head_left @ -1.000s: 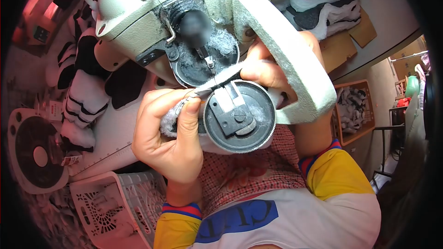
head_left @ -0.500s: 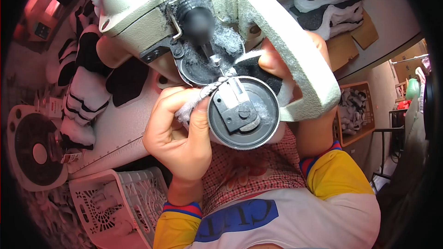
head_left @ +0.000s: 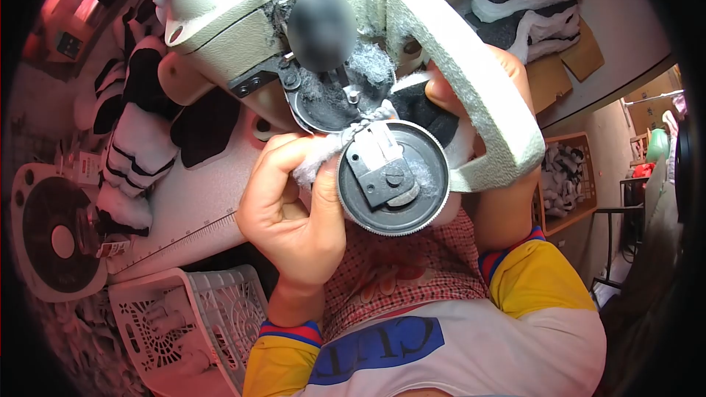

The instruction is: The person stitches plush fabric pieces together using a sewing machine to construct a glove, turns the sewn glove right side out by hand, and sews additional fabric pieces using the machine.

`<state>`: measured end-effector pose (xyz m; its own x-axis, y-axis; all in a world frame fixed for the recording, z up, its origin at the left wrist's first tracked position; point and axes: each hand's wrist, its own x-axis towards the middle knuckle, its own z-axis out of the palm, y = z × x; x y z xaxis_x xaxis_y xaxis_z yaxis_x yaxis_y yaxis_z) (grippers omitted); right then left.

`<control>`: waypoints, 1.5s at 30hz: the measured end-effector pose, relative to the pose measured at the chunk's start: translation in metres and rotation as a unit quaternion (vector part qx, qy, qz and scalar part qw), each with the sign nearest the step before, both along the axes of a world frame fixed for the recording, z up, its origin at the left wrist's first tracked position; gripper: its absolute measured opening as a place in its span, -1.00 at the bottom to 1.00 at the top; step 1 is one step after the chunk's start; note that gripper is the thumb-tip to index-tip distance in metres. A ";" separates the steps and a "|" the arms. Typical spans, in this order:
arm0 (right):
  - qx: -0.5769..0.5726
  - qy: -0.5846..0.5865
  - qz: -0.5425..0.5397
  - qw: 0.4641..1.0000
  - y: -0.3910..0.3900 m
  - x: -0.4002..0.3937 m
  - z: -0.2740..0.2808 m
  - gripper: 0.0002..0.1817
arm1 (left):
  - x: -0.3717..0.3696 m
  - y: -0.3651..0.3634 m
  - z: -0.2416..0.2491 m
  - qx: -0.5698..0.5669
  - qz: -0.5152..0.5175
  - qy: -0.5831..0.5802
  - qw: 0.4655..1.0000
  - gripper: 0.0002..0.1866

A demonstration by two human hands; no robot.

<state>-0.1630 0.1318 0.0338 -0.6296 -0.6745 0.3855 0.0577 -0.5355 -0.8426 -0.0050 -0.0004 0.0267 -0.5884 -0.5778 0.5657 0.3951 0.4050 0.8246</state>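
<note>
Beside the toothed metal disc [head_left: 419, 209] of a cream sewing machine [head_left: 228, 22], my left hand [head_left: 294, 209] pinches a fluffy grey-white edge of fabric [head_left: 316, 156] between thumb and fingers. The fabric's edge runs up to the gap between this disc and a second, lint-covered disc [head_left: 320, 106]. Partly hidden behind the machine's curved arm, my right hand [head_left: 448, 92] has its thumb pressed on a black and white fabric piece [head_left: 426, 114] to the right of the discs. Its other fingers are mostly hidden.
Black and white plush pieces [head_left: 140, 140] lie at the left, and more are stacked [head_left: 526, 0] at the back right. A white basket [head_left: 184, 323] stands lower left, near a round black device [head_left: 59, 235]. An orange crate [head_left: 581, 184] holds pieces at the right.
The machine and my left hand appear slightly further right in view. The black fabric by my right thumb has shifted and looks more folded, and the fluffy edge has moved along toward the discs.
</note>
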 end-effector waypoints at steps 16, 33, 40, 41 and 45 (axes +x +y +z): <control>0.106 0.119 -0.054 0.986 -0.007 0.014 0.009 -0.78 | -0.003 0.001 -0.002 0.003 0.001 -0.002 1.000 -0.87; 0.197 0.075 -0.050 0.976 0.026 0.071 -0.092 -0.86 | 0.038 0.021 -0.060 -0.047 -0.053 -0.169 0.983 -0.88; 0.269 0.069 0.020 0.961 0.045 0.100 -0.085 -0.80 | 0.068 0.034 -0.073 0.116 -0.042 -0.227 0.966 -0.96; 0.286 0.090 0.030 0.954 0.045 0.101 -0.074 -0.79 | 0.073 0.033 -0.070 0.100 -0.056 -0.222 0.968 -0.96; 0.244 0.228 -0.019 0.942 0.044 0.109 -0.064 -0.81 | 0.086 0.036 -0.051 0.061 -0.077 -0.178 0.979 -0.96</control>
<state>-0.0542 0.1755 -0.0302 -0.4998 -0.8222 0.2723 -0.3818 -0.0730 -0.9214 0.0811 0.0359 -0.0243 -0.8210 -0.5173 0.2415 0.1229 0.2529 0.9597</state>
